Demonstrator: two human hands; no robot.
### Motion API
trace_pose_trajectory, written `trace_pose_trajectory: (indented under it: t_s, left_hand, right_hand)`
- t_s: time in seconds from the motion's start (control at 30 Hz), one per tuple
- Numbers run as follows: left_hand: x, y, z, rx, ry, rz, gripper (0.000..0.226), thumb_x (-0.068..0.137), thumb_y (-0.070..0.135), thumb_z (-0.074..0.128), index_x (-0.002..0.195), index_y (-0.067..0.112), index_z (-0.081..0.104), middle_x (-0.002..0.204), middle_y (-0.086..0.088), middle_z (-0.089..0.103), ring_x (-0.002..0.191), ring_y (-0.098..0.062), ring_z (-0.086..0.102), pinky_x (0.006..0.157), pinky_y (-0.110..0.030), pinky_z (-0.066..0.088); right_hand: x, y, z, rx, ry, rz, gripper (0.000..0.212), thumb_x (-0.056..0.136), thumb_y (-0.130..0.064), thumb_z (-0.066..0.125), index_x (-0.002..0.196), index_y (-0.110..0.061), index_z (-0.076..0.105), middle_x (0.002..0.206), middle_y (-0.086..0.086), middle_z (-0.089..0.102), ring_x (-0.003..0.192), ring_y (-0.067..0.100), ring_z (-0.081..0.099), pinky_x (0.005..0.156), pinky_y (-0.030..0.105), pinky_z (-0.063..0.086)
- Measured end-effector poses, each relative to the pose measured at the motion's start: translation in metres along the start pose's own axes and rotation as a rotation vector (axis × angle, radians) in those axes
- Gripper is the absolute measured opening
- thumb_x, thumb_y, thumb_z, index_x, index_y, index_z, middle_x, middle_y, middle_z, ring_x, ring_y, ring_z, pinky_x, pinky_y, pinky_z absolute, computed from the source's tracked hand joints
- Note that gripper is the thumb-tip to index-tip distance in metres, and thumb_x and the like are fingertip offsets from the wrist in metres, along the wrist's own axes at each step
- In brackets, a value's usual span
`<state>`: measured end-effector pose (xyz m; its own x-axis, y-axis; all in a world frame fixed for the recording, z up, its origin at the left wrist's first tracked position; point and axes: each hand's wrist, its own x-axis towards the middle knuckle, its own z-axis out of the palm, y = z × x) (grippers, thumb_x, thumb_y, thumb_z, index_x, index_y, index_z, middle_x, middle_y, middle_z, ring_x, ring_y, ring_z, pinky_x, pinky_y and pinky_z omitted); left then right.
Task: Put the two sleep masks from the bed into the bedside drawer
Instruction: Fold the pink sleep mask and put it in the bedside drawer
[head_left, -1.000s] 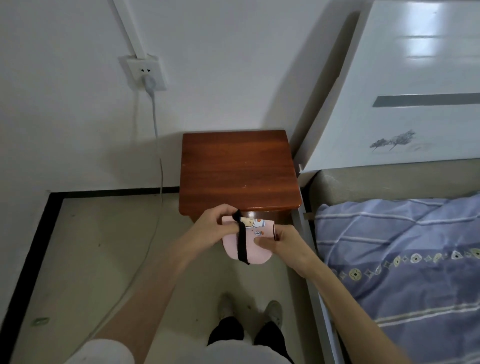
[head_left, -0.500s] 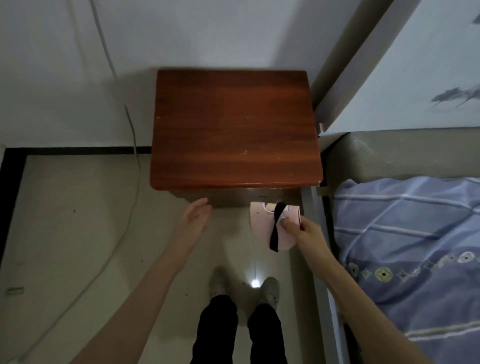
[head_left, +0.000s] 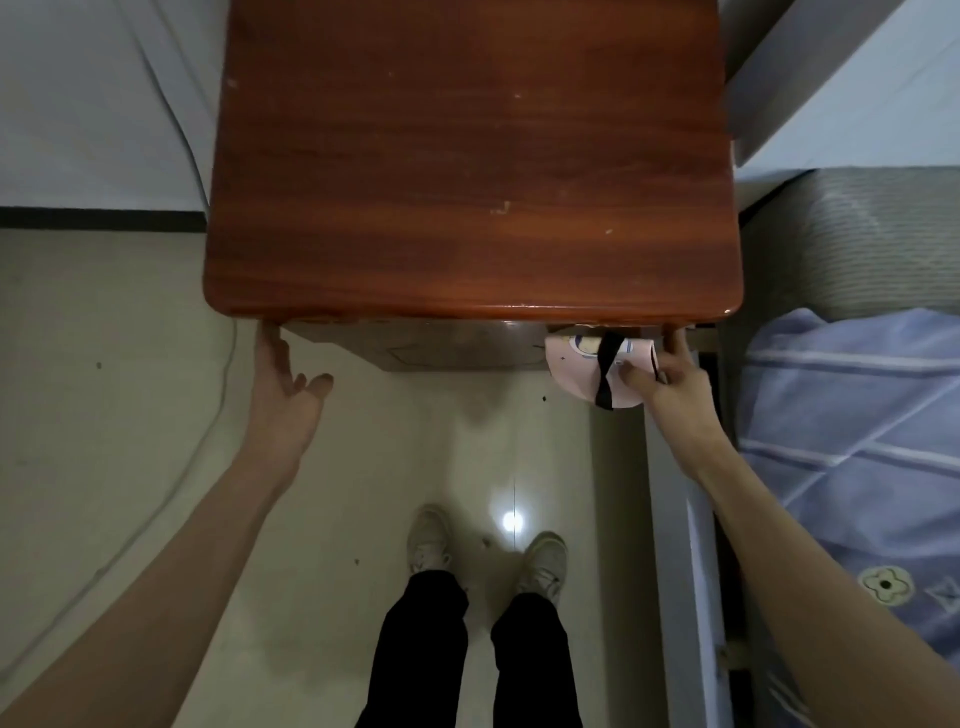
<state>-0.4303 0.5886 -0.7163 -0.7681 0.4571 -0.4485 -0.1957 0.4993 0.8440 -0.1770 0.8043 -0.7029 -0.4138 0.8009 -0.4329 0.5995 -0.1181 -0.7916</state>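
The bedside drawer (head_left: 441, 345) sits under the cabinet (head_left: 467, 171) top; its contents are hidden. The right hand (head_left: 670, 384) pinches a pink sleep mask (head_left: 582, 371) at the drawer's right end. The left hand (head_left: 283, 387) is released, fingertips at the cabinet's left corner. Bed (head_left: 852, 415) right, floor (head_left: 130, 389) below.
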Motion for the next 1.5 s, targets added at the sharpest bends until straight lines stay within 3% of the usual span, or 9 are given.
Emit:
trace_pose_trajectory:
  t_s: [0.07, 0.23, 0.37, 0.7, 0.87, 1.0, 1.17, 1.33, 1.5]
  left_hand:
    - [0.001, 0.003, -0.002, -0.005, 0.013, 0.004, 0.085, 0.078, -0.012, 0.044, 0.144, 0.030, 0.011, 0.154, 0.005, 0.015, 0.140, -0.010, 0.015, 0.115, -0.044, 0.020]
    - [-0.005, 0.008, -0.003, -0.058, 0.025, -0.012, 0.080, 0.077, -0.013, 0.049, 0.142, 0.023, 0.020, 0.150, 0.002, 0.025, 0.138, -0.012, 0.021, 0.115, -0.047, 0.022]
    - [-0.029, -0.001, -0.011, -0.053, -0.011, -0.048, 0.076, 0.081, 0.002, 0.062, 0.141, 0.025, 0.022, 0.152, 0.002, 0.025, 0.135, -0.007, 0.022, 0.114, -0.036, 0.021]
    - [-0.050, -0.004, -0.009, -0.108, 0.163, -0.140, 0.062, 0.080, 0.024, 0.067, 0.132, 0.010, 0.038, 0.144, -0.003, 0.041, 0.128, -0.012, 0.039, 0.110, -0.044, 0.033]
    - [-0.052, -0.017, -0.011, -0.183, 0.124, -0.186, 0.060, 0.078, 0.012, 0.069, 0.130, 0.004, 0.041, 0.140, -0.010, 0.046, 0.128, -0.017, 0.043, 0.109, -0.033, 0.032]
    - [-0.051, -0.025, -0.010, -0.234, 0.144, -0.185, 0.053, 0.075, 0.005, 0.070, 0.123, 0.000, 0.046, 0.132, -0.014, 0.053, 0.122, -0.018, 0.050, 0.104, -0.030, 0.036]
    - [-0.048, -0.032, -0.011, -0.266, 0.138, -0.184, 0.051, 0.073, 0.007, 0.072, 0.117, 0.011, 0.048, 0.125, -0.004, 0.054, 0.119, -0.012, 0.049, 0.103, -0.028, 0.035]
    - [-0.047, -0.035, -0.012, -0.270, 0.134, -0.182, 0.056, 0.071, 0.012, 0.075, 0.119, 0.015, 0.046, 0.125, -0.001, 0.053, 0.114, -0.005, 0.049, 0.096, -0.021, 0.036]
    - [-0.048, -0.037, -0.012, -0.290, 0.134, -0.185, 0.062, 0.072, 0.012, 0.074, 0.125, 0.011, 0.042, 0.131, -0.004, 0.051, 0.123, -0.012, 0.046, 0.111, -0.036, 0.031]
  right_hand:
    - [0.001, 0.001, -0.001, -0.007, 0.018, -0.023, 0.012, 0.083, -0.010, 0.058, 0.084, -0.020, 0.065, 0.127, -0.028, 0.035, 0.102, 0.012, 0.052, 0.068, 0.000, 0.040]
    - [-0.002, 0.006, -0.002, -0.002, -0.014, 0.021, 0.010, 0.085, -0.013, 0.058, 0.083, -0.021, 0.065, 0.146, -0.012, 0.033, 0.112, 0.017, 0.050, 0.087, 0.026, 0.040]
    - [-0.021, 0.013, -0.001, -0.004, -0.015, 0.060, 0.009, 0.084, -0.013, 0.059, 0.080, -0.019, 0.065, 0.146, -0.004, 0.033, 0.109, 0.020, 0.051, 0.077, 0.018, 0.040]
    - [-0.061, 0.032, -0.001, -0.050, -0.084, 0.101, 0.015, 0.083, -0.006, 0.059, 0.088, 0.005, 0.067, 0.152, -0.008, 0.022, 0.112, -0.002, 0.038, 0.089, 0.025, 0.038]
    - [-0.075, 0.019, -0.003, -0.082, -0.067, 0.216, 0.013, 0.083, -0.013, 0.061, 0.083, -0.002, 0.067, 0.118, 0.015, 0.058, 0.100, 0.033, 0.059, 0.083, 0.042, 0.047]
    - [-0.099, -0.006, -0.001, -0.228, -0.295, 0.201, 0.010, 0.085, -0.020, 0.060, 0.076, -0.022, 0.064, 0.081, 0.017, 0.068, 0.080, 0.034, 0.064, 0.069, 0.036, 0.049]
    - [-0.098, -0.051, 0.019, 0.136, -0.314, 0.234, 0.012, 0.083, -0.016, 0.060, 0.080, -0.026, 0.068, 0.092, 0.007, 0.071, 0.084, 0.019, 0.067, 0.078, 0.031, 0.054]
    - [-0.064, -0.080, 0.067, 0.296, -0.287, 0.364, 0.029, 0.087, -0.013, 0.055, 0.115, -0.007, 0.056, 0.108, 0.007, 0.063, 0.099, 0.022, 0.061, 0.072, 0.028, 0.053]
    - [-0.040, -0.100, 0.121, 0.414, -0.311, 0.474, 0.014, 0.089, -0.001, 0.045, 0.096, -0.008, 0.055, 0.106, 0.012, 0.059, 0.100, 0.025, 0.058, 0.079, 0.033, 0.052]
